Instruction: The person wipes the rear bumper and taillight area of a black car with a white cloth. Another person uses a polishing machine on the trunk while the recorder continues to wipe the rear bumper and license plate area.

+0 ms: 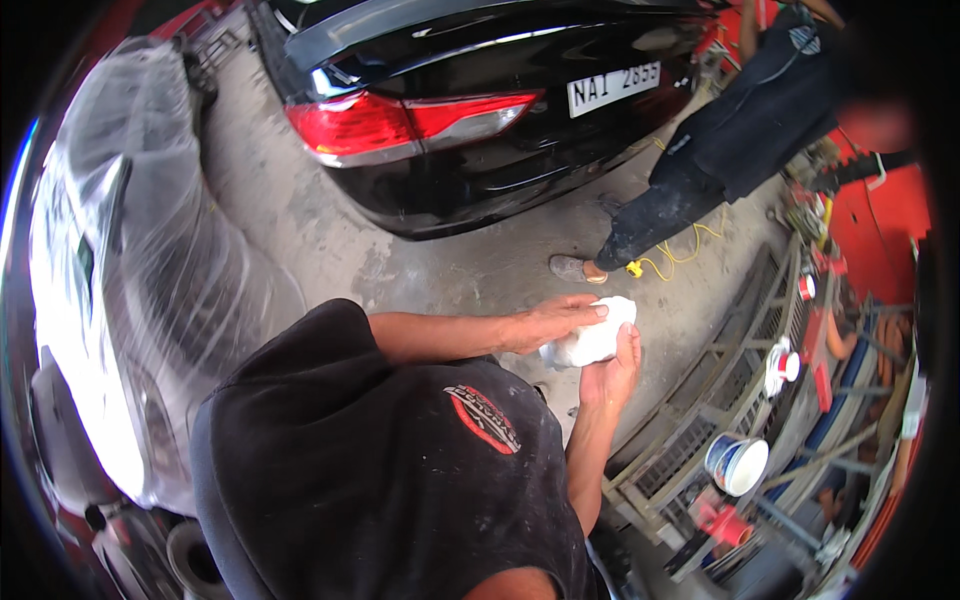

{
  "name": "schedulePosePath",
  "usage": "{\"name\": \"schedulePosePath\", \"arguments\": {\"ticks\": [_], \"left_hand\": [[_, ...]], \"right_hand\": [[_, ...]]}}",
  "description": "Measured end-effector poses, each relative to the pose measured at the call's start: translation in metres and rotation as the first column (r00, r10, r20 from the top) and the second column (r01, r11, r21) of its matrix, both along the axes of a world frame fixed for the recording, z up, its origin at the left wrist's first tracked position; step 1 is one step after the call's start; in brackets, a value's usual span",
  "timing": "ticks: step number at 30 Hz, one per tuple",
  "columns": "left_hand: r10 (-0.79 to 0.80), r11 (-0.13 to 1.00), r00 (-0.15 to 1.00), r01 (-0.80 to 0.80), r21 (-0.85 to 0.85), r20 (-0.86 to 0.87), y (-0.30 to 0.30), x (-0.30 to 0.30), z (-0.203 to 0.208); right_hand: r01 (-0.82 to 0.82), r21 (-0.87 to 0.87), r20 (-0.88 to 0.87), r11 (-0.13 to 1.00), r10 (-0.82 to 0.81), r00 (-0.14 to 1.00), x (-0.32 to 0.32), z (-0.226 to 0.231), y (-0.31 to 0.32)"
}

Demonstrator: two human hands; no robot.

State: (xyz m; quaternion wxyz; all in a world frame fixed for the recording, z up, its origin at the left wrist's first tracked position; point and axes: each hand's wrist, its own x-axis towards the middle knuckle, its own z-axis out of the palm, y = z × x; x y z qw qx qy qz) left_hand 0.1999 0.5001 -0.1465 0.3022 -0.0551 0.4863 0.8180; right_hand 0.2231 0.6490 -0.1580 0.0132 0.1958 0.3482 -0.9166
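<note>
A white, soft-looking wad [592, 335] is held between my two hands in front of my chest; I cannot tell whether it is cloth or paper. My left hand [556, 322] reaches in from the left, its fingers and thumb closed on the top and left side of the wad. From below, my right hand [612, 372] grips the right side, with the thumb upright against it. Part of the wad's lower left side looks greyish. Beyond my hands is the rear of a black car [470, 170] with a red and clear tail light [410, 122].
On the left, a car lies under clear plastic sheeting [150, 250]. A person in dark clothes [740, 140] stands by the black car, near a yellow cord [668, 262]. At right, a slatted rack [690, 435] bears a paint bucket [738, 464] and small red-and-white containers [783, 365].
</note>
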Motion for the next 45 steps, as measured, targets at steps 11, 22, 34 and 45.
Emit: {"name": "schedulePosePath", "arguments": {"ticks": [11, 22, 34, 45], "left_hand": [[0.608, 0.778, 0.788, -0.616, 0.12, 0.099, 0.048, 0.038, -0.009], [0.689, 0.673, 0.685, -0.726, -0.143, -0.236, 0.009, 0.023, 0.006], [0.713, 0.617, 0.673, -0.736, -0.279, -0.197, -0.193, 0.033, -0.03], [0.799, 0.488, 0.59, -0.75, -0.447, -0.118, -0.305, 0.084, -0.07]], "right_hand": [[-0.467, 0.155, 0.006, 0.871, 0.472, 0.882, -0.024, -0.021, 0.047], [-0.608, 0.183, -0.068, 0.773, 0.627, 0.776, -0.035, 0.009, -0.038], [-0.192, 0.585, -0.343, 0.788, 0.455, 0.822, -0.216, 0.069, -0.194], [0.697, 0.705, -0.605, 0.132, 0.626, 0.493, -0.253, 0.06, -0.355]]}}
